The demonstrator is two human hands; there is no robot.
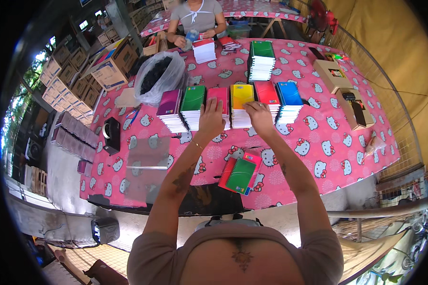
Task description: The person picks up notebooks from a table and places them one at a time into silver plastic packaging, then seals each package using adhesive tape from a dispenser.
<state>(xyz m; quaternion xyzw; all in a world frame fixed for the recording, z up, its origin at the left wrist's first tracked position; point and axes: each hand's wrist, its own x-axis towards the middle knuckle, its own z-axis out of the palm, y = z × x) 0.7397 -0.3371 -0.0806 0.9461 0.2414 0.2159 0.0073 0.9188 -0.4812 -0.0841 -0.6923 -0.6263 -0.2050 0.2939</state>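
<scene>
Head view, looking down: on the pink patterned surface [333,147], six notebook stacks stand in a row; the left hand [212,114] lies with fingers extended over the pink stack [218,93], unclenched; the right hand [258,113] bends its fingers at the yellow stack [241,91], though whether it grips a notebook I cannot tell; both partly hide the covers beneath; the purple stack [170,107] and green stack [193,97] stand leftward, the red stack [266,91] and blue stack [290,95] rightward; behind them are a plastic bag [178,78] with dark contents and a taller green-topped stack [261,61]; a loose notebook pile [241,173] lies between the forearms; across sits a co-worker [195,19], holding something blue.
</scene>
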